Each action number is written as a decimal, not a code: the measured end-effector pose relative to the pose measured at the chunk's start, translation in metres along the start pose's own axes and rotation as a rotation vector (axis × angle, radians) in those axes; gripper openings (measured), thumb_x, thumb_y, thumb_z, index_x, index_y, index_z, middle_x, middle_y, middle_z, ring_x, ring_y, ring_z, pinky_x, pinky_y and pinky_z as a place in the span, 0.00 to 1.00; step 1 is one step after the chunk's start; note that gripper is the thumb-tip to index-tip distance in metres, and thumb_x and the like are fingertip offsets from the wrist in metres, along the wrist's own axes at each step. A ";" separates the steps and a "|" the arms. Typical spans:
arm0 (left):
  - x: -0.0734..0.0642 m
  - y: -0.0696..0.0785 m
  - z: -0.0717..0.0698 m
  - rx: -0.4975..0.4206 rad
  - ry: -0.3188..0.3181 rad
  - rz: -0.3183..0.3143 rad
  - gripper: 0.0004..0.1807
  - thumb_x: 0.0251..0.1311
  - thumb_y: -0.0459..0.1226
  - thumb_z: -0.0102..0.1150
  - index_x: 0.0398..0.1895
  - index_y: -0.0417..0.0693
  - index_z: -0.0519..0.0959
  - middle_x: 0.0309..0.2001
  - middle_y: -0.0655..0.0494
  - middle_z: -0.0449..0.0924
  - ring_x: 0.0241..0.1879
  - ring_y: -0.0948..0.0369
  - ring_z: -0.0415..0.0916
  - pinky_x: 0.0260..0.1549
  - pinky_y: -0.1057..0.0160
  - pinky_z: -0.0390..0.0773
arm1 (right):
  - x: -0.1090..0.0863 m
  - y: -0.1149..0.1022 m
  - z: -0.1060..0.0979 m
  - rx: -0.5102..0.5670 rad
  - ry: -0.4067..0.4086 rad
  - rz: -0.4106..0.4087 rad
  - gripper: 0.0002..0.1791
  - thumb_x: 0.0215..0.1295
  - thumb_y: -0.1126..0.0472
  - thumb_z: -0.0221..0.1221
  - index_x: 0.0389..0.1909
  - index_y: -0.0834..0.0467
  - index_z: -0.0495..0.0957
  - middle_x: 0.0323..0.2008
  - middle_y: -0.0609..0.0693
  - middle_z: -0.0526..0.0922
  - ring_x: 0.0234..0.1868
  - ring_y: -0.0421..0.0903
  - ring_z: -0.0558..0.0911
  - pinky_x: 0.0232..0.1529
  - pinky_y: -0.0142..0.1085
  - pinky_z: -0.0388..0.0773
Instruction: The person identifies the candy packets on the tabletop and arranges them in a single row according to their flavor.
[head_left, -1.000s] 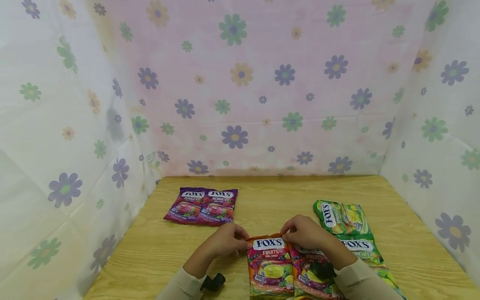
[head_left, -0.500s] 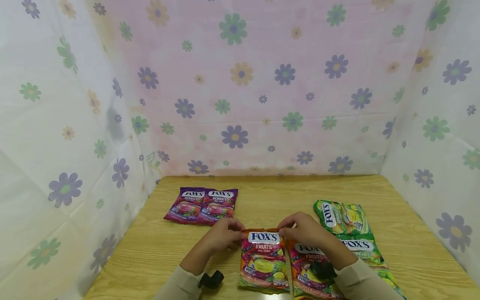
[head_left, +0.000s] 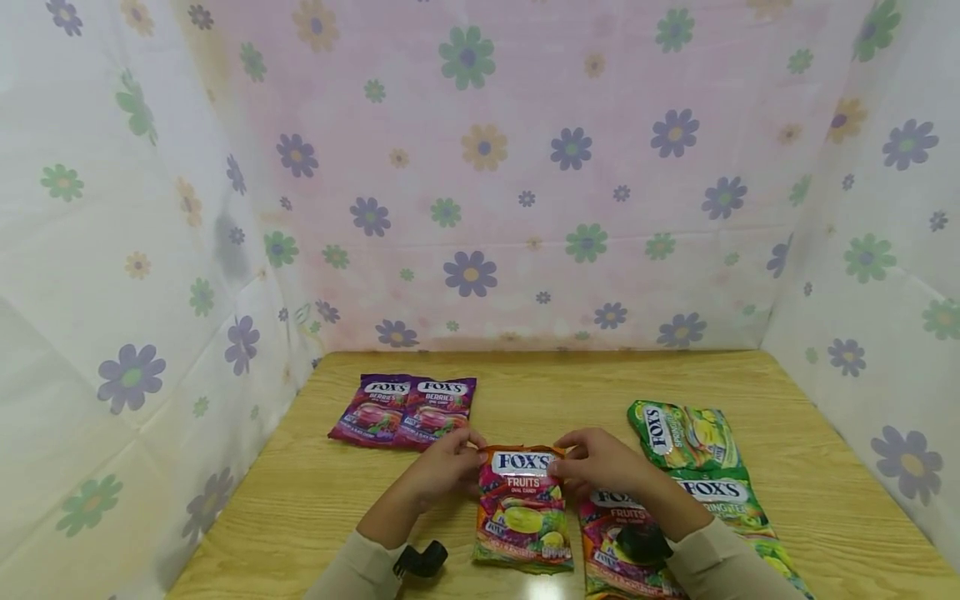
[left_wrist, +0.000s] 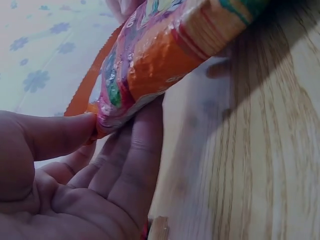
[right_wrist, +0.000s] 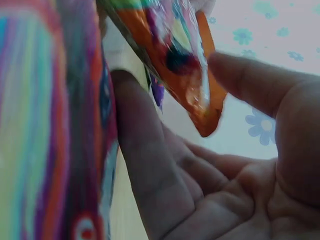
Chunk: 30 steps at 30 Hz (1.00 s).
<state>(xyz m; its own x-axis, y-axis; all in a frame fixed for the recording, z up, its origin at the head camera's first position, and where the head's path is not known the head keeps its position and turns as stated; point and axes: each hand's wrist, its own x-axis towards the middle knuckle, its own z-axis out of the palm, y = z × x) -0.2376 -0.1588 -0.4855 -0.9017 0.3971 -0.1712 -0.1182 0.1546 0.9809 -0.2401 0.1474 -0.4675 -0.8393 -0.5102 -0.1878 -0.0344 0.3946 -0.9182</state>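
A red and orange bag of Fox's Fruits oval candy (head_left: 521,521) is tilted up off the table, its printed front facing the head camera. My left hand (head_left: 442,468) pinches its top left corner; in the left wrist view the thumb presses the orange edge while the fingers lie behind the bag (left_wrist: 155,65). At the top right corner my right hand (head_left: 611,465) holds the bag with its thumb on the front and fingers behind. A second Fruits bag (head_left: 603,546) lies under the right forearm, partly hidden by it, and looms large in the right wrist view.
Two purple Berries candy bags (head_left: 437,414) overlap at the back left of the wooden table (head_left: 540,392). Green Spring Tea bags (head_left: 697,437) lie on the right, one turned sideways. Flowered cloth (head_left: 517,275) walls in the back and sides.
The held Fruits bag has moved left and away from me, parting from the second Fruits bag, and its top has risen. Both hands moved with it; the right thumb now shows over its front.
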 end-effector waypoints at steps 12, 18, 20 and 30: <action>0.003 0.000 -0.005 -0.097 0.018 0.026 0.10 0.77 0.37 0.54 0.54 0.42 0.74 0.50 0.46 0.87 0.46 0.55 0.88 0.46 0.55 0.88 | 0.000 0.000 0.006 0.108 -0.136 -0.028 0.15 0.71 0.58 0.66 0.44 0.67 0.77 0.35 0.57 0.89 0.36 0.51 0.90 0.36 0.45 0.89; 0.004 -0.002 -0.009 -0.173 -0.008 -0.023 0.22 0.73 0.38 0.60 0.65 0.37 0.74 0.58 0.44 0.84 0.52 0.53 0.86 0.54 0.54 0.85 | 0.001 0.000 0.007 0.103 -0.101 -0.052 0.16 0.72 0.60 0.64 0.32 0.60 0.66 0.20 0.47 0.71 0.25 0.47 0.83 0.30 0.41 0.85; 0.003 -0.001 -0.010 -0.173 -0.018 -0.030 0.26 0.71 0.38 0.62 0.67 0.34 0.72 0.60 0.42 0.82 0.54 0.53 0.85 0.56 0.54 0.84 | 0.001 0.001 0.006 0.095 -0.092 -0.062 0.17 0.72 0.60 0.64 0.31 0.60 0.65 0.20 0.47 0.69 0.25 0.49 0.83 0.29 0.42 0.84; 0.000 -0.004 -0.008 -0.084 -0.208 -0.083 0.26 0.71 0.39 0.64 0.65 0.32 0.74 0.58 0.41 0.83 0.52 0.53 0.86 0.56 0.52 0.85 | 0.001 0.003 0.001 -0.005 -0.034 -0.132 0.18 0.73 0.58 0.64 0.31 0.60 0.64 0.20 0.47 0.67 0.20 0.44 0.71 0.21 0.36 0.72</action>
<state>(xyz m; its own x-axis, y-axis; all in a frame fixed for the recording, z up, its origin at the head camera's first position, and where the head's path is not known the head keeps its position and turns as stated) -0.2403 -0.1668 -0.4886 -0.7833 0.5652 -0.2588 -0.2307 0.1221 0.9653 -0.2411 0.1474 -0.4706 -0.8083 -0.5837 -0.0770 -0.1461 0.3256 -0.9342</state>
